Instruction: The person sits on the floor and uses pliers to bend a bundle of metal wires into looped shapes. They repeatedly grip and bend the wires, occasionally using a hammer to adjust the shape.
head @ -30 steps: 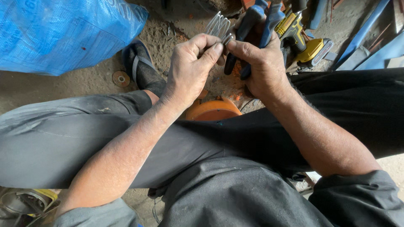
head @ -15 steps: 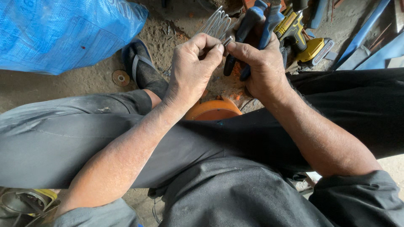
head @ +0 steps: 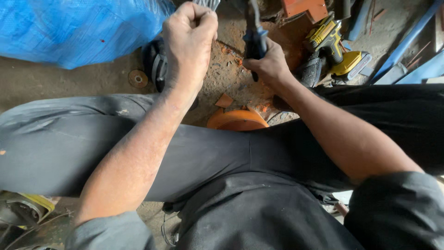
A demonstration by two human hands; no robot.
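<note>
Blue tarp (head: 69, 28) at 10 o'clock on the dirt floor (head: 64, 83). Yellow drill (head: 335, 44) at 2 o'clock, orange disc (head: 237, 121) at centre, between the knees. Left hand (head: 189, 39) at 12 o'clock, fingers clamped in a fist on a bundle of grey wires (head: 206, 3) leaving the top edge. Right hand (head: 268, 65) at 1 o'clock, fingers closed round blue-handled pliers (head: 254, 32), long axis upright. Wires lie to 11 o'clock of the pliers' head; left hand nearer them.
</note>
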